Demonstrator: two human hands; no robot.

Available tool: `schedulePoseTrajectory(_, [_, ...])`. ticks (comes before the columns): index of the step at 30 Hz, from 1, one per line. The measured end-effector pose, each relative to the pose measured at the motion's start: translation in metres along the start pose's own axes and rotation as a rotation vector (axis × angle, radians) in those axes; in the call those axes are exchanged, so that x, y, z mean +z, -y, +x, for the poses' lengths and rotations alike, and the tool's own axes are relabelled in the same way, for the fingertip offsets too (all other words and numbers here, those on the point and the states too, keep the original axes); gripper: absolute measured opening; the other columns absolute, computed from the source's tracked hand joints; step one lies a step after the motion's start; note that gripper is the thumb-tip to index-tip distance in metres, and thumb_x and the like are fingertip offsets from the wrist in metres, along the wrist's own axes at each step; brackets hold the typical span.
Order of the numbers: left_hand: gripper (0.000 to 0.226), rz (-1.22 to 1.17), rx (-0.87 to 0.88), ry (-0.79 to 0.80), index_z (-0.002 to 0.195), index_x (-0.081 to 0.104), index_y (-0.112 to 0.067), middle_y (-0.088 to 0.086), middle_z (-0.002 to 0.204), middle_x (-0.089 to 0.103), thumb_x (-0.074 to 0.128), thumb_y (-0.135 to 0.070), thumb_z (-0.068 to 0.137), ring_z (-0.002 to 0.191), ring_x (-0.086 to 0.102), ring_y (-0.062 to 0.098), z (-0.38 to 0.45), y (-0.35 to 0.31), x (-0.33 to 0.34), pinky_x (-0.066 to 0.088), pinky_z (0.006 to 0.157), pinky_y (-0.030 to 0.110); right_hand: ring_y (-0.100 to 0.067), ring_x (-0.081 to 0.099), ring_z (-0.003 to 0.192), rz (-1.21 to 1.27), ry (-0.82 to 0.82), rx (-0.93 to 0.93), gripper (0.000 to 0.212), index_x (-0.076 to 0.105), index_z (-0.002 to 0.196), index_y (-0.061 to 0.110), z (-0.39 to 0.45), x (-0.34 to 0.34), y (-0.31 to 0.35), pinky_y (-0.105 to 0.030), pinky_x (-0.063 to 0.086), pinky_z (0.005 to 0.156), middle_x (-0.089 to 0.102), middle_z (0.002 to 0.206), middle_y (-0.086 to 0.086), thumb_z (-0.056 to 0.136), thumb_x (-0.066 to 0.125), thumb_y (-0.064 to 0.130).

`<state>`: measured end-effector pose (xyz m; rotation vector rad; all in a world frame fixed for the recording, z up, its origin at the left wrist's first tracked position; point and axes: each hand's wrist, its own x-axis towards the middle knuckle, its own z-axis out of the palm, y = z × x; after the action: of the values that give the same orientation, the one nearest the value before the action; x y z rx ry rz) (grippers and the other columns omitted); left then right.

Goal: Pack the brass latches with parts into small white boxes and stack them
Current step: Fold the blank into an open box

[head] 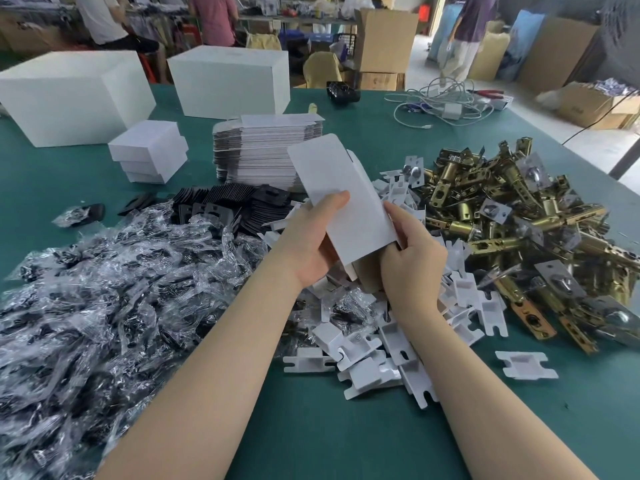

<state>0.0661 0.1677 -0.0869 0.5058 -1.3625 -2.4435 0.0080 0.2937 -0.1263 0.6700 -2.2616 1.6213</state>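
**Desk:** What is nearest the camera?

**Photographer:** Two bare forearms reach out over a green bench (311, 427). The left hand (313, 237) grips a small white box (343, 202), thumb laid across its face; the right hand (412, 258) curls its fingers (393, 213) round the box's lower right edge. The box is held above the bench with its top flap standing open, and it looks only half formed.

**Desk:** And around the hands?

**Photographer:** White card inserts (377, 348) lie heaped below them, bagged parts (104, 289) in clear plastic spread to the left, and the brass latches (519, 230) are piled to the right, none of them visibly boxed. Black plates (228, 206) sit just beyond the bags.

**Desk:** How far along is the job?

**Photographer:** Early, by the look of it. Further back, a short stack of finished boxes (149, 150) stands beside a tall stack of flat blanks (256, 147), so most of the work seems left. Two large white cartons (76, 95) rise behind them.

**Desk:** Any brand or label?

**Photographer:** None legible; the boxes and cartons are plain.
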Motion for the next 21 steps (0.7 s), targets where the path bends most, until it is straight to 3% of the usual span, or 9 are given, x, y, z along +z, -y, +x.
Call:
schedulePoseTrajectory(3, [0.021,0.027,0.019,0.013,0.115,0.063,-0.016,0.006,0.094,0.074,0.064,-0.024,0.095,0.084,0.072,0.020,0.000,0.002,0.000,0.060,0.071,0.035,0.000,0.060,0.086,0.024,-0.002,-0.018,0.059,0.065,0.128,0.022,0.000,-0.001,0.001,-0.027,0.055,0.076,0.064,0.099,0.019,0.079,0.045,-0.003])
schedulePoseTrajectory(7, [0.032,0.081,0.060,-0.027,0.111,0.065,-0.020,0.005,0.100,0.074,0.075,-0.035,0.083,0.092,0.070,0.024,0.001,0.003,0.000,0.057,0.077,0.041,0.010,0.058,0.077,0.063,-0.011,-0.070,0.046,0.070,0.121,0.024,0.000,-0.002,0.001,-0.022,0.051,0.063,0.060,0.088,0.037,0.083,0.050,0.007])
schedulePoseTrajectory(12, [0.052,0.092,0.058,-0.075,0.112,0.066,-0.023,0.003,0.105,0.076,0.080,-0.043,0.067,0.097,0.072,0.023,0.001,0.002,0.003,0.060,0.073,0.038,0.003,0.062,0.080,0.206,0.045,-0.029,0.037,0.072,0.116,0.022,0.001,-0.004,0.003,-0.016,0.046,0.061,0.067,0.088,0.030,0.087,0.051,0.017])
schedulePoseTrajectory(16, [0.039,0.041,0.120,-0.159,0.112,0.066,-0.019,0.004,0.103,0.077,0.082,-0.031,0.079,0.096,0.072,0.024,0.003,0.001,0.002,0.061,0.074,0.037,0.007,0.063,0.087,0.343,0.257,0.034,0.033,0.071,0.112,0.029,0.006,-0.010,0.008,-0.009,0.046,0.065,0.072,0.093,0.023,0.089,0.052,0.014])
schedulePoseTrajectory(18, [0.036,0.013,0.173,-0.200,0.112,0.066,-0.018,0.005,0.105,0.076,0.080,-0.029,0.081,0.096,0.071,0.023,0.004,-0.003,0.001,0.060,0.077,0.038,-0.001,0.064,0.086,0.503,0.415,0.098,0.038,0.070,0.109,0.033,0.012,-0.015,0.013,-0.014,0.048,0.062,0.072,0.092,0.017,0.085,0.050,0.013])
schedulePoseTrajectory(21, [0.038,0.006,0.245,-0.230,0.111,0.065,-0.019,0.003,0.103,0.076,0.083,-0.029,0.079,0.090,0.073,0.019,0.004,-0.011,-0.001,0.061,0.076,0.039,-0.012,0.061,0.093,0.660,0.572,0.168,0.043,0.070,0.114,0.028,0.020,-0.020,0.021,-0.020,0.050,0.070,0.070,0.099,0.006,0.082,0.043,0.019])
